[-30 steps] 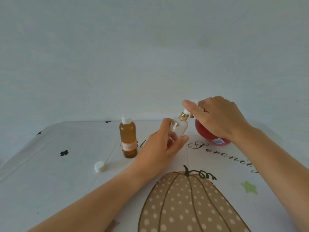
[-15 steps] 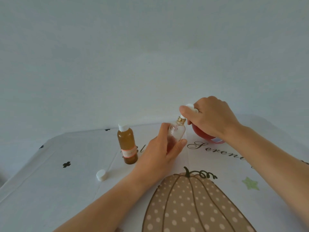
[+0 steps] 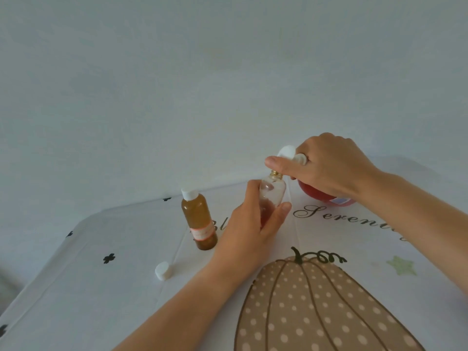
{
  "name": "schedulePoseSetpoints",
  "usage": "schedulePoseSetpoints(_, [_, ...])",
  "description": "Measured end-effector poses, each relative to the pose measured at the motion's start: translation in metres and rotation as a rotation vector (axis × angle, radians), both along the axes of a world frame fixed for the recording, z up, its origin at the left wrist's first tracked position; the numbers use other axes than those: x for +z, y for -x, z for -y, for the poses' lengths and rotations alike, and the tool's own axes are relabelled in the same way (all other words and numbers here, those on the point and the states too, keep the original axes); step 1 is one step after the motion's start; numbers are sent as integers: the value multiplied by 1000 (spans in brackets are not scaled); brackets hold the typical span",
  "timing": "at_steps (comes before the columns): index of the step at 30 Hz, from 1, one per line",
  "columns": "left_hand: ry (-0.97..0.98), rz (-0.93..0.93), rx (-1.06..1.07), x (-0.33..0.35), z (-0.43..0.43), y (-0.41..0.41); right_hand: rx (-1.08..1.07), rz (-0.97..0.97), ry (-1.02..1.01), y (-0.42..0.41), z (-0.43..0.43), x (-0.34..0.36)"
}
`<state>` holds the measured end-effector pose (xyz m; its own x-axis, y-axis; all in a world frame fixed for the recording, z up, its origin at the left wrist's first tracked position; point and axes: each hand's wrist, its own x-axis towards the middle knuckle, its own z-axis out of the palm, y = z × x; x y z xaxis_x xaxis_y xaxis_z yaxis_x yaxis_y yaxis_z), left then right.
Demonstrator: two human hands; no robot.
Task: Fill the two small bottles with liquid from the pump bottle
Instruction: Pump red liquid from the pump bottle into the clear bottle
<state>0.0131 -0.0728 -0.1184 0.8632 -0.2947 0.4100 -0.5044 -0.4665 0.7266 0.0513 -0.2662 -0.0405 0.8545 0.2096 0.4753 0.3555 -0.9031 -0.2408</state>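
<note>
My left hand grips a small clear bottle with a gold neck, held upright under the pump spout; reddish liquid shows low inside it. My right hand rests on the white pump head of the round red pump bottle, index finger stretched over the small bottle's mouth. A second small bottle, amber with a white cap and pink label, stands upright to the left.
A loose white cap lies on the white tablecloth to the left of my left forearm. The cloth carries a dotted brown pumpkin print, script lettering and small black crosses. A pale wall rises behind the table.
The camera tilted a little, shifting the scene in the frame. Both hands keep their hold, and the pump head sits slightly higher above the small bottle's mouth.
</note>
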Motion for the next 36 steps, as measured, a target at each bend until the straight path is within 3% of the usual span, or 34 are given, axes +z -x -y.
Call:
schedulePoseSetpoints(13, [24, -5, -52, -4, 3, -2, -61, -30, -51, -2, -2, 3])
schedulePoseSetpoints(24, [3, 0, -42, 3, 1, -2, 64, 21, -75, -2, 4, -2])
schedulePoseSetpoints(36, [-23, -1, -28, 5, 4, 3, 47, 11, -97, -1, 1, 3])
